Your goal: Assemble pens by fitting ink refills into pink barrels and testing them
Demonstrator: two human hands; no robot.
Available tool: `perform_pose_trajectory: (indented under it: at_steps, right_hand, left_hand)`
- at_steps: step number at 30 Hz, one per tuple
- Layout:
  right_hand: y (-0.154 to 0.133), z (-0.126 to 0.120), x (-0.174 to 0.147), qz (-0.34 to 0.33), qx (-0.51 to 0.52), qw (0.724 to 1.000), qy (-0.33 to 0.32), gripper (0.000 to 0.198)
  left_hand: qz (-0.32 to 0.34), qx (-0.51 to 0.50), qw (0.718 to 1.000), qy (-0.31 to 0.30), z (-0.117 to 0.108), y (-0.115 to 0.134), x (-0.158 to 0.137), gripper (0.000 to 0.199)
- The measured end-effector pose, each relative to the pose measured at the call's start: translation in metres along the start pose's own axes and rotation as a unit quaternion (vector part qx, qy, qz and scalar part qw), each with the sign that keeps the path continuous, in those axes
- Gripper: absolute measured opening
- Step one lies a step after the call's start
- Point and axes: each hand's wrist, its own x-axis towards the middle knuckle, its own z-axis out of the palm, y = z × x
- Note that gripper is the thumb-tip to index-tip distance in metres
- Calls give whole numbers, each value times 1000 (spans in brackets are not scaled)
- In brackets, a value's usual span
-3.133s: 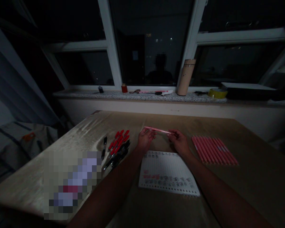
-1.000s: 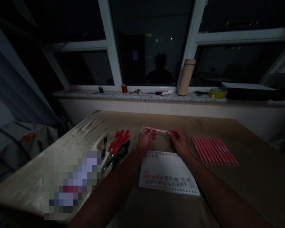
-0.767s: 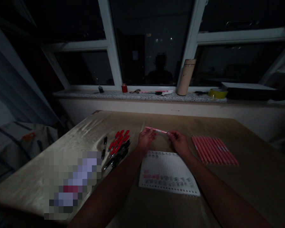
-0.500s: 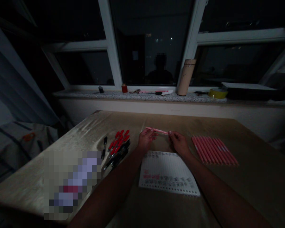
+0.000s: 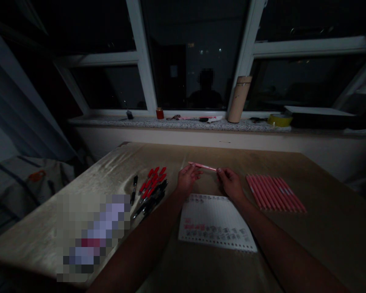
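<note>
Above the far edge of the notepad, a slim pink pencil is held level between both hands. My left hand pinches it near its left end, with the lower fingers loosely curled. At the other end, the fingertips of my right hand grip it. Below them lies a lined spiral notepad, with rows of small red and black marks on its page. To the right, several pink pencils lie side by side in a neat row.
Left of the notepad lie several red-capped pens, black pens and one separate black pen. A blurred-out object covers the table's left front. On the windowsill stand a tumbler, a red jar and yellow tape.
Both hands stay in nearly the same place with the pink pencil. The pencil has shifted very slightly; nothing else has visibly moved.
</note>
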Motion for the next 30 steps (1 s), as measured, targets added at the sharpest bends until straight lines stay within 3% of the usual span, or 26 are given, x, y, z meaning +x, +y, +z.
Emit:
perform_pose_trajectory:
  at_steps: [8,15,22,26,30]
  right_hand:
    - [1,1,0,4,4,1000,1,42]
    - [1,-2,0,30,-30,999,-9,50]
    - [0,1,0,61,49,997,-21,49]
    - [0,4,0,45,80,996,-9,41]
    - [2,3,0,24,40,999,-17,40]
  left_hand:
    - [16,-20,999,28,-4,-1,1,32]
    - [7,-6,1000,-7,-4,0,1,33]
    - [13,-11,1000,0,-5,-1,2,30]
    - [18,-24,999,19,-3,1,1,31]
    - [19,-25,999,23,-4,1,1,31]
